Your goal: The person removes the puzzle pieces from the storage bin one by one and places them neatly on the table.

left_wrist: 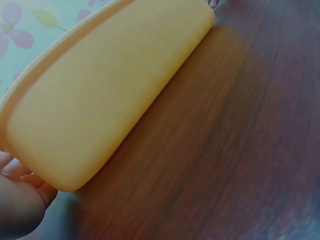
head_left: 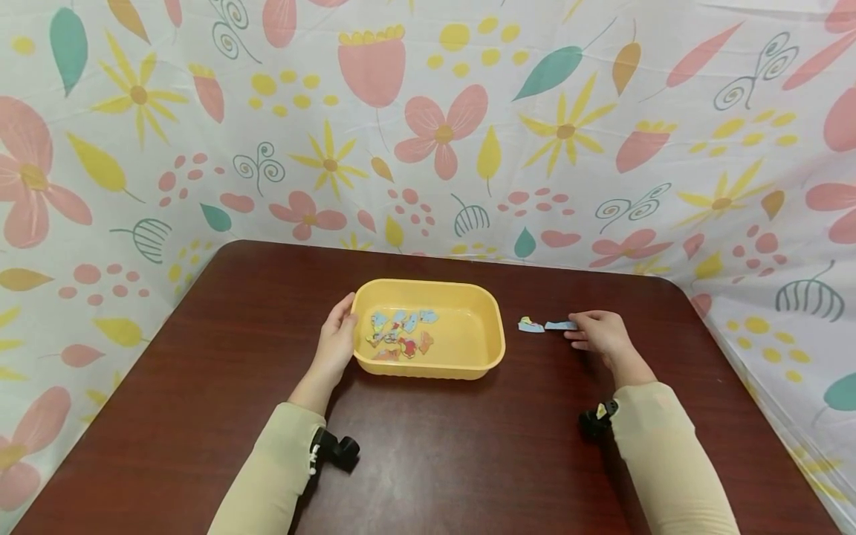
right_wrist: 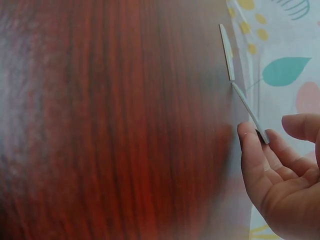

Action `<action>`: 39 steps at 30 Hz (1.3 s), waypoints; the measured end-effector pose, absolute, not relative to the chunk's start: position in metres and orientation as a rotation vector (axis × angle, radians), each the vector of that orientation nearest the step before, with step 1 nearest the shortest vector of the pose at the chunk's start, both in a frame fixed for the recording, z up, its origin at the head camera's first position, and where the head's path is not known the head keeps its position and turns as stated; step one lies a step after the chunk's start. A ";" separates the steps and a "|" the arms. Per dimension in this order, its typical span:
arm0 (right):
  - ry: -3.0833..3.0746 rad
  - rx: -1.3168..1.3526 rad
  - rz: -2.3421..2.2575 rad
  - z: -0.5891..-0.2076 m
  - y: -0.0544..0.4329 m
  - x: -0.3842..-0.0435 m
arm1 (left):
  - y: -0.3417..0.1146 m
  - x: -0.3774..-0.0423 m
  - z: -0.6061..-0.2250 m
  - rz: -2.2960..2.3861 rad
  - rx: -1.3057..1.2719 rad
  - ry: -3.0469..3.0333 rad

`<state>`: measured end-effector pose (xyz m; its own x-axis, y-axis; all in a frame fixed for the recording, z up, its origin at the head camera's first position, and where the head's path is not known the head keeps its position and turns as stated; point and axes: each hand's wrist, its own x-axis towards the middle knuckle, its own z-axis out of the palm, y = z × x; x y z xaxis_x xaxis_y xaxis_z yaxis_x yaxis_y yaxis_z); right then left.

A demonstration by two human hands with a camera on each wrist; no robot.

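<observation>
"what is held by the right hand?"

"a pale blue puzzle piece is pinched between its fingertips, right of the yellow tray, with its free end just beside a multicoloured piece on the wood-grained table."

"and the left hand?"

"it is laid against the tray's left end; whether the rim is gripped cannot be told."

"the other pieces?"

"gathered in the tray's left half."

I wear plain, lightly creased pale-yellow sleeves; a small black camera sits at each cuff, the left flecked white.
</observation>
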<state>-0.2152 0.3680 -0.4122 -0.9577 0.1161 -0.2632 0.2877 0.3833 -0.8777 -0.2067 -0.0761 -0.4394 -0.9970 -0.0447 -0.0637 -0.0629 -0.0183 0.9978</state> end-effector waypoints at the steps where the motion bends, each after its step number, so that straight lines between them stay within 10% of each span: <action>1: 2.481 0.370 -1.608 -0.412 0.368 -0.215 | -0.076 -0.207 -0.439 2.230 -0.120 2.192; 39: 2.641 0.338 -1.585 -0.398 0.366 -0.204 | -0.076 -0.207 -0.439 2.224 -0.143 2.192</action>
<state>-0.2038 0.3658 -0.3975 -0.9753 0.1643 -0.1479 0.2078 0.4531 -0.8669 -0.2070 -0.0759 -0.4390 -0.9957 -0.0531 -0.0762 -0.0754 -0.0164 0.9970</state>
